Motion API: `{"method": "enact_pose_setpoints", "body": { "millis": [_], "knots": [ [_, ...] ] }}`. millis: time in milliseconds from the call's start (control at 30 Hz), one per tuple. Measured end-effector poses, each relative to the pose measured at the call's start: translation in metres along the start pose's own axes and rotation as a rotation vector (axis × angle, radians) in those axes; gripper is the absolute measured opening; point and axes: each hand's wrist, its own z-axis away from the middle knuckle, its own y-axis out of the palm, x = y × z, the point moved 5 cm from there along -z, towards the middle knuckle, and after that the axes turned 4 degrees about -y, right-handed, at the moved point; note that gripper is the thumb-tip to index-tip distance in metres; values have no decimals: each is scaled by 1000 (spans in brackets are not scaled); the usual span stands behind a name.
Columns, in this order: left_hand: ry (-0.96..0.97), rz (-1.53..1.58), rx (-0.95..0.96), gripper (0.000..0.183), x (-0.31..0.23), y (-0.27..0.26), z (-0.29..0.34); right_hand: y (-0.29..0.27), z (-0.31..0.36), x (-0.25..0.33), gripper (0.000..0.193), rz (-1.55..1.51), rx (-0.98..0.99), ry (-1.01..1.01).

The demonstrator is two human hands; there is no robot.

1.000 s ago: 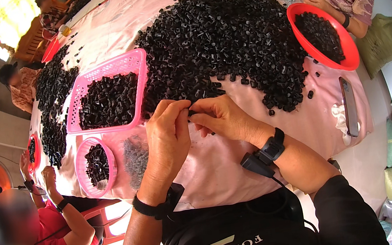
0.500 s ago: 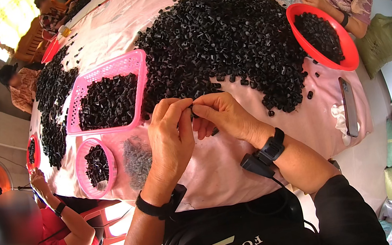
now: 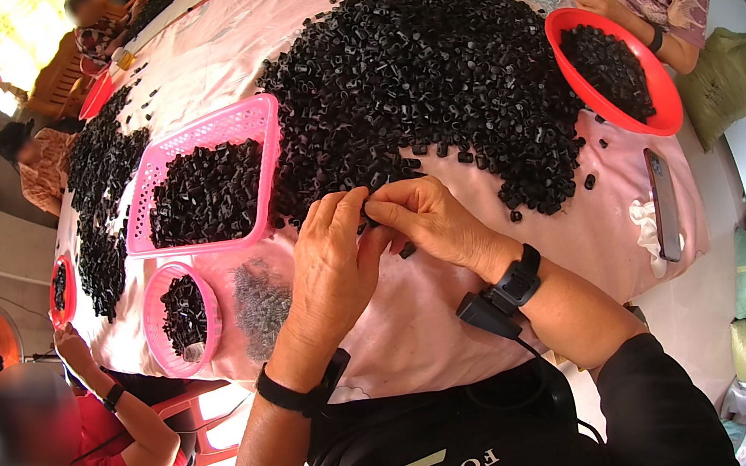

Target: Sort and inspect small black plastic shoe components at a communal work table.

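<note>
Nearest to the camera, the left hand (image 3: 331, 263) and the right hand (image 3: 429, 222) meet over the pink cloth of the worktop (image 3: 408, 342), their fingertips touching at the near edge of the big pile. The fingers (image 3: 353, 209) of both hands are bent and pinched together around a small black plastic piece (image 3: 364, 225); it is mostly hidden between them, so its exact shape cannot be told. One more loose black piece (image 3: 408, 250) lies on the cloth just under the right hand. Each wrist carries a black band, and the right one has a black device (image 3: 503, 296) with a cable. To the left of the hands is a flat heap of small grey metal parts (image 3: 259, 301), and beside it a round pink basket (image 3: 181, 317) partly filled with black pieces. Behind that stands a rectangular pink basket (image 3: 205, 192), also holding black pieces. Directly beyond the fingers spreads the large pile of black plastic pieces (image 3: 427, 73), small, short and tube-like, dark and slightly shiny. On the right, a dark phone (image 3: 664, 204) lies near the worktop edge, and farther back a red bowl (image 3: 661, 111) holds more black pieces. Other people sit around the far sides.
</note>
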Motion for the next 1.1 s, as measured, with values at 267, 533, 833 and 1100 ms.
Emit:
{"method": "enact_pose_setpoints", "body": {
  "millis": [267,533,833,1100],
  "knots": [
    [2,-37,-2,43,-1,-2,-1,1,1,0,27,-5,25,47],
    [2,-30,-4,42,-1,2,1,-1,-1,-2,29,58,53,21],
    [-27,34,9,38,4,2,2,1,1,-2,29,9,7,25],
    [-98,57,45,41,5,1,4,1,0,-5,27,-15,43,88]
  ]
}}
